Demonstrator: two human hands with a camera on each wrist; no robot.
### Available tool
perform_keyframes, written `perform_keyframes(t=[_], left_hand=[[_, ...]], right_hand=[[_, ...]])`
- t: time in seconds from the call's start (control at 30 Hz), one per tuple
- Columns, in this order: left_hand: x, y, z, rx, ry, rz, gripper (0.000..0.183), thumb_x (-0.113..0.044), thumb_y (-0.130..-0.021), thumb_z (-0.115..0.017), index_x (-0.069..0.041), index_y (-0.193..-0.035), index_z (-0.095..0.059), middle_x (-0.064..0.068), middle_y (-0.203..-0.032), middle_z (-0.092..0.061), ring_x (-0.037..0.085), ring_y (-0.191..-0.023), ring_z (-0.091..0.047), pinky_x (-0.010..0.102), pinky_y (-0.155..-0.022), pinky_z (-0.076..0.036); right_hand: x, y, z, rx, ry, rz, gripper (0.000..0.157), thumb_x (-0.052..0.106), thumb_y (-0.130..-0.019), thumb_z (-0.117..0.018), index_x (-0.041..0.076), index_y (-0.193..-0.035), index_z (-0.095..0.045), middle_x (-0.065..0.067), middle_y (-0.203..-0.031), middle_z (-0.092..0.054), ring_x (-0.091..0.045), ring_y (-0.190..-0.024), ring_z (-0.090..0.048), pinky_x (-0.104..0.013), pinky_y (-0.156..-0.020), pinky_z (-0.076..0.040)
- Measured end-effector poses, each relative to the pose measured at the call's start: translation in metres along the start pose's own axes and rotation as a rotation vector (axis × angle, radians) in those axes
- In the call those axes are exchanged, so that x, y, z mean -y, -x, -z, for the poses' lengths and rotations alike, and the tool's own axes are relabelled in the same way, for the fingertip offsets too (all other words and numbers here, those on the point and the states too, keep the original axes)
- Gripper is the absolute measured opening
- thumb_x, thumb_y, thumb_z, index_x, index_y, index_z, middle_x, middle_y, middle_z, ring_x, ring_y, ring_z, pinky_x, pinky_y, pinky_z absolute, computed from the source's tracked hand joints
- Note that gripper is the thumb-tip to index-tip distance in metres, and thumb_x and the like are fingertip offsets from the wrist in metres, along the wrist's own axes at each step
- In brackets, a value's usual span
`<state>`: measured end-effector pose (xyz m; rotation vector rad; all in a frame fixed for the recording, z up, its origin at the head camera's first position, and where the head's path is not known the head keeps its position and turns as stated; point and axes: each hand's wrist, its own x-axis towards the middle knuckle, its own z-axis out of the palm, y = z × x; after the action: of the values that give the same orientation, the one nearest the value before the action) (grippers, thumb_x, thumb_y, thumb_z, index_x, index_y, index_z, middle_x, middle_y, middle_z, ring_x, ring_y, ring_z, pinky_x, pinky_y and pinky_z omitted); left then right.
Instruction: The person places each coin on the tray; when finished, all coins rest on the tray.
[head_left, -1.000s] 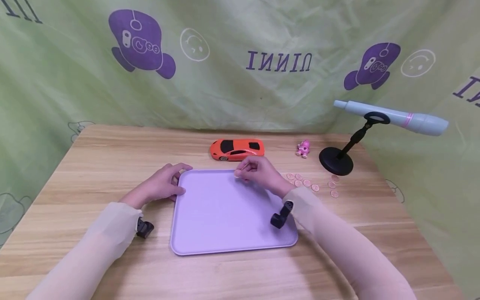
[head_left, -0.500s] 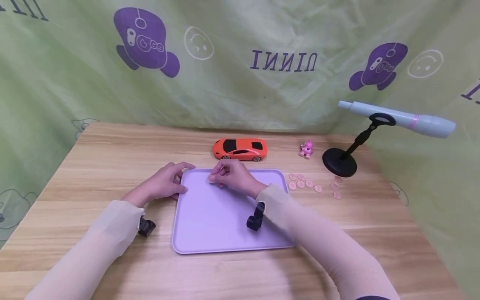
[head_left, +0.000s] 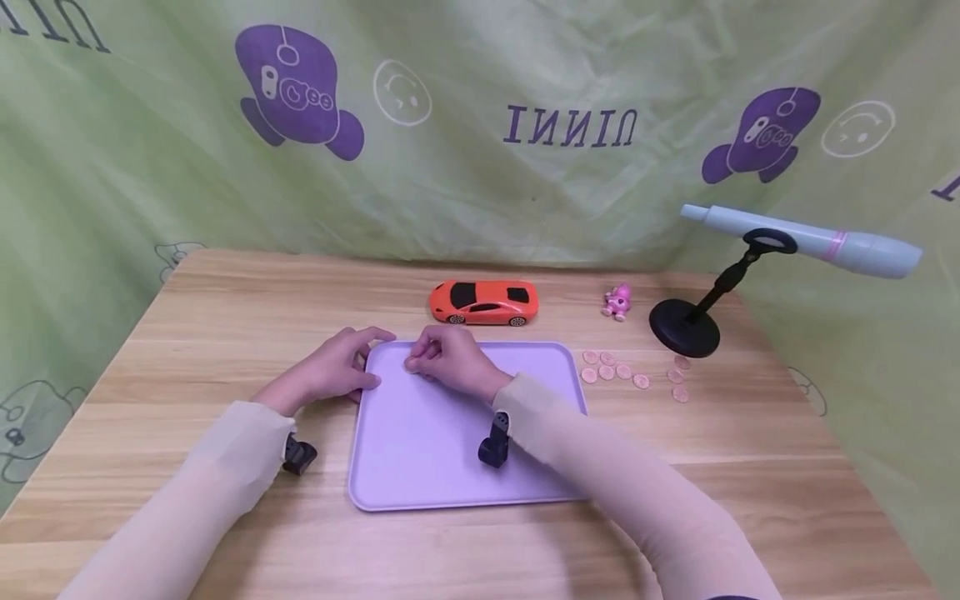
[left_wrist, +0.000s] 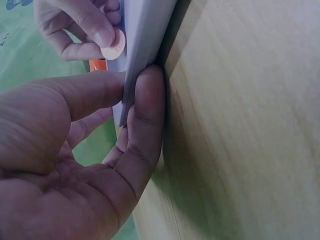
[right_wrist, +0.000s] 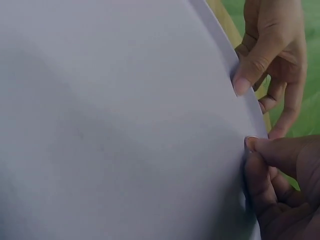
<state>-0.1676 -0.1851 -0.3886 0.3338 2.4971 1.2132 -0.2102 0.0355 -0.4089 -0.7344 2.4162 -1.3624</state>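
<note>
A pale purple tray (head_left: 442, 442) lies on the wooden table. My left hand (head_left: 336, 363) grips its far left corner, thumb over the rim and fingers curled beneath, as the left wrist view shows. Between thumb and fingertips my right hand (head_left: 453, 360) pinches a copper-coloured coin (left_wrist: 115, 46) close over the tray, just inside that corner. In the right wrist view the coin (right_wrist: 250, 143) is mostly covered by the fingers. Several similar coins (head_left: 624, 372) lie flat on the table to the right of the tray.
Behind the tray stands an orange toy car (head_left: 484, 302). A small pink figurine (head_left: 617, 302) is further right. A light blue microphone (head_left: 810, 239) rests in a black stand (head_left: 685, 327) at the back right. A green printed curtain (head_left: 465, 200) hangs behind the table (head_left: 247, 292).
My right hand has moved left across the tray with the coin, from the middle of its far edge to the far left corner. The left hand keeps its hold on the rim.
</note>
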Motion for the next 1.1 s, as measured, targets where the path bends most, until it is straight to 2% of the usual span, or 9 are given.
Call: perform_keyframes(t=[0.2,0.4,0.53,1.1], left_hand=[[0.001,-0.001,-0.002,-0.005,-0.005,-0.005,0.064,0.009,-0.090,-0.070,0.001,-0.149,-0.047,0.028,-0.112,-0.047,0.018,-0.072,-0.065,0.031,-0.057,-0.064],[0.003,0.000,-0.001,-0.016,-0.029,-0.007,0.064,0.008,-0.090,-0.071,0.001,-0.148,-0.047,0.029,-0.112,-0.047,0.019,-0.074,-0.066,0.032,-0.057,-0.064],[0.003,0.000,-0.001,-0.012,-0.018,-0.005,0.064,0.008,-0.089,-0.071,0.001,-0.149,-0.047,0.029,-0.112,-0.046,0.019,-0.075,-0.066,0.032,-0.057,-0.064],[0.002,-0.002,-0.002,-0.006,-0.007,-0.007,0.064,0.009,-0.090,-0.070,0.003,-0.149,-0.046,0.030,-0.111,-0.049,0.020,-0.074,-0.067,0.032,-0.058,-0.064]], right_hand=[[0.010,-0.001,-0.006,-0.020,0.173,0.027,0.008,0.007,-0.094,-0.077,0.001,-0.095,-0.071,-0.013,-0.091,-0.074,-0.008,-0.077,-0.063,-0.012,-0.068,-0.052],[0.021,-0.002,-0.011,0.001,0.257,-0.007,0.009,0.006,-0.096,-0.073,-0.001,-0.101,-0.071,-0.015,-0.098,-0.075,-0.012,-0.085,-0.064,-0.012,-0.073,-0.052],[0.022,-0.003,-0.011,0.004,0.271,-0.027,0.010,0.006,-0.096,-0.074,-0.002,-0.101,-0.072,-0.015,-0.098,-0.075,-0.012,-0.084,-0.063,-0.013,-0.072,-0.051],[0.019,-0.003,-0.010,0.006,0.289,-0.022,0.011,0.009,-0.096,-0.074,-0.002,-0.100,-0.073,-0.014,-0.097,-0.076,-0.010,-0.082,-0.063,-0.012,-0.071,-0.052]])
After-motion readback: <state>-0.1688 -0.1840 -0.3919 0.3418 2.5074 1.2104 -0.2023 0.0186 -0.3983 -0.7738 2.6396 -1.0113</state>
